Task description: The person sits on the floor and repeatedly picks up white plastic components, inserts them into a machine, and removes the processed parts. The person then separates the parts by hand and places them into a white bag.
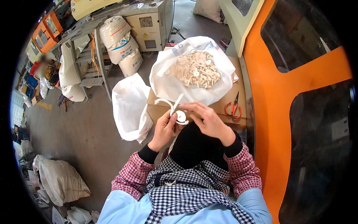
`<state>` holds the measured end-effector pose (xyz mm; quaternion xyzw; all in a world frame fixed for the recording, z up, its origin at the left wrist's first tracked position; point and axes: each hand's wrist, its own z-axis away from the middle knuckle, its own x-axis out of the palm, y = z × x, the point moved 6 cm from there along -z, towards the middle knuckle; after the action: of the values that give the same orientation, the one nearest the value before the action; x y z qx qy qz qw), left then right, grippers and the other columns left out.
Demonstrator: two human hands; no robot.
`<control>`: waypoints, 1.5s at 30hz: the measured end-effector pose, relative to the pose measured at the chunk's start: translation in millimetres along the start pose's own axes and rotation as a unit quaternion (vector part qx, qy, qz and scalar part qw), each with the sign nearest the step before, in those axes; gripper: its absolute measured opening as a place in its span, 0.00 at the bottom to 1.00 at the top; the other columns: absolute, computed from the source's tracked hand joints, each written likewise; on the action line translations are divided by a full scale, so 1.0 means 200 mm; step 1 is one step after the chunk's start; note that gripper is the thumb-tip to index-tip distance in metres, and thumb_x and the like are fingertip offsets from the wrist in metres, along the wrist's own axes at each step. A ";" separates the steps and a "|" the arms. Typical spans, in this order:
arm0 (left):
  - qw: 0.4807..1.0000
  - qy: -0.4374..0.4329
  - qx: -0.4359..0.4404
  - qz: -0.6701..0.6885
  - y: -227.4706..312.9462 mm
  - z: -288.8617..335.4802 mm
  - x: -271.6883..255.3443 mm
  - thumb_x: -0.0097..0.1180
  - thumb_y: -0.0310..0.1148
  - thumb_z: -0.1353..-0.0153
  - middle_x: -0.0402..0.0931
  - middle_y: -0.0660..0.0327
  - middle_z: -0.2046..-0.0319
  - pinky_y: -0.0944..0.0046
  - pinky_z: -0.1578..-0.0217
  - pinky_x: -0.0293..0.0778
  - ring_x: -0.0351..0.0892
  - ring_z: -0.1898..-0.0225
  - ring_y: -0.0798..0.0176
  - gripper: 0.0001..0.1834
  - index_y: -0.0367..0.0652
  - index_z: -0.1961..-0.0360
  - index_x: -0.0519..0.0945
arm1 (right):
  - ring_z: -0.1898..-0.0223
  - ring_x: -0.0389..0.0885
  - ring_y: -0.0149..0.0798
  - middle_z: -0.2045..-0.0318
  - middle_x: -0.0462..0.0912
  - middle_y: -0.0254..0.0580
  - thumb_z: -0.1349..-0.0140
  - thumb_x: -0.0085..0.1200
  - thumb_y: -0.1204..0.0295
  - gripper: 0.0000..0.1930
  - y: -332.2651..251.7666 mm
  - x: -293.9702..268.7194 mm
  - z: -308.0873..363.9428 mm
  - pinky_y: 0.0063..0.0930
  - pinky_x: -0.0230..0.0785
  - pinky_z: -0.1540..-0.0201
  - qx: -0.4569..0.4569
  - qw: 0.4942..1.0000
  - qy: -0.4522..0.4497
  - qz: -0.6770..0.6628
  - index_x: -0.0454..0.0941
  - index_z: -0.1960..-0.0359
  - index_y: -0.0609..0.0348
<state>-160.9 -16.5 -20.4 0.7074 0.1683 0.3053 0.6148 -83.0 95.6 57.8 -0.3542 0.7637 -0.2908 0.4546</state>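
Note:
My left hand (163, 129) is closed around a white moulded plastic piece (181, 116) that has a round disc, a curved arm and a straight strip. My right hand (209, 122) reaches over from the other side, fingers stretched toward the strip and thumb apart; whether its fingertips touch the piece I cannot make out. Just beyond my hands, a large white sack (160, 76) lies spread wide on a cardboard-topped surface (227, 100), full of small off-white plastic parts (201, 71) with round heads and stems.
Red-handled scissors (233, 109) lie right of my right hand. A second white sack (128, 108) stands open on the left. An orange machine (268, 112) borders the right side. Farther off are stacked full sacks (123, 46), a metal step frame (99, 63) and a bulging sack (61, 181).

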 end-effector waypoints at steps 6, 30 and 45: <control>0.985 -0.103 -0.133 0.047 -0.08 0.06 0.04 0.39 0.42 0.31 0.66 0.72 0.79 0.80 0.81 0.56 0.60 0.82 0.80 0.17 0.40 0.61 0.73 | 0.62 0.76 0.44 0.62 0.77 0.41 0.45 0.52 0.78 0.09 -0.03 0.04 0.12 0.30 0.70 0.60 -0.110 0.988 -0.053 0.097 0.75 0.62 0.61; 0.796 0.298 0.295 -0.436 0.13 0.18 -0.61 0.53 0.21 0.49 0.74 0.51 0.69 0.59 0.70 0.73 0.76 0.69 0.54 0.10 0.32 0.63 0.73 | 0.86 0.70 0.26 0.82 0.74 0.34 0.31 0.38 0.62 0.17 0.39 0.43 0.38 0.17 0.58 0.84 0.376 0.843 0.102 -0.371 0.73 0.66 0.64; 0.994 -0.094 0.003 -0.055 0.07 0.04 0.04 0.54 0.26 0.40 0.76 0.61 0.59 0.72 0.58 0.71 0.75 0.61 0.71 0.19 0.36 0.47 0.72 | 0.77 0.75 0.41 0.76 0.73 0.44 0.45 0.48 0.80 0.15 0.01 0.13 0.36 0.30 0.69 0.76 -0.065 0.937 0.162 0.303 0.74 0.54 0.67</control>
<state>-152.0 -20.3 -4.6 0.7247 0.1496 0.2025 0.6415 -27.8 67.7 14.3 -0.0831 0.9154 -0.1428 0.3672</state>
